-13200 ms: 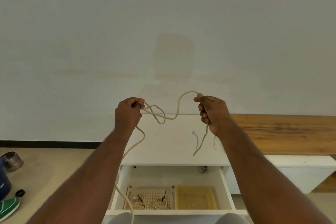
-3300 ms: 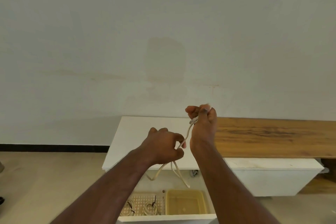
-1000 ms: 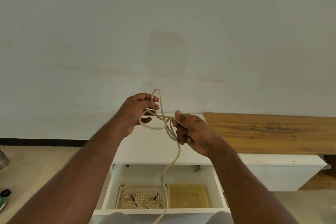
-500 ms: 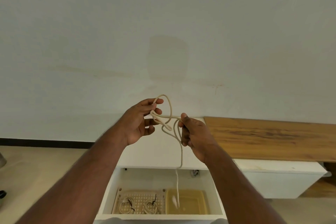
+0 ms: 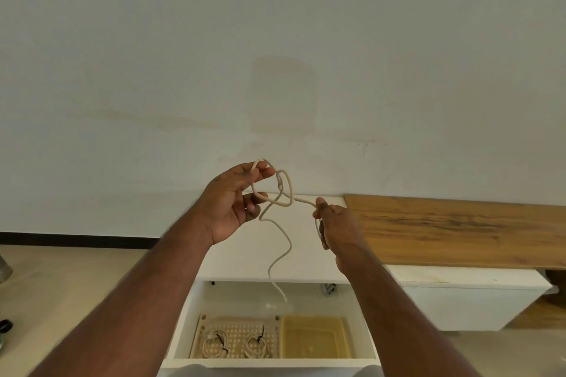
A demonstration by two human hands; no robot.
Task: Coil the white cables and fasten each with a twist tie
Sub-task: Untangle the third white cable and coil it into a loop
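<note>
The white cable [image 5: 283, 190] is up in the air between both hands, in front of the pale wall [image 5: 275, 40], looped loosely on itself into a couple of crossing rings near its upper end. From that tangle one strand runs right and down to the right hand [image 5: 335, 225], and a free tail dangles down in a wavy line, its tip hanging over the open drawer [image 5: 272, 361] below without touching anything in it. The left hand [image 5: 232, 202] has the top loop pinched between thumb and fingertips, palm turned toward the camera, the lower fingers curled under another turn of the cable. The right hand is closed around its strand, thumb pressed on top, the cable passing down through the fist. Down in the drawer, a perforated tray [image 5: 235, 337] sits on the left and holds two finished coils: the left coiled cable [image 5: 214, 346] and, just beside it, the right coiled cable [image 5: 255, 346], each cinched with a dark twist tie [image 5: 262, 337]. Right next to the tray sits a yellowish translucent bin [image 5: 315, 340]. The drawer belongs to a low white cabinet [image 5: 245, 257], and a wooden top [image 5: 459, 226] stretches off to the right along the wall. Beige floor [image 5: 76, 285] spreads out on the left, with a dark baseboard [image 5: 76, 237] where it meets the wall.
</note>
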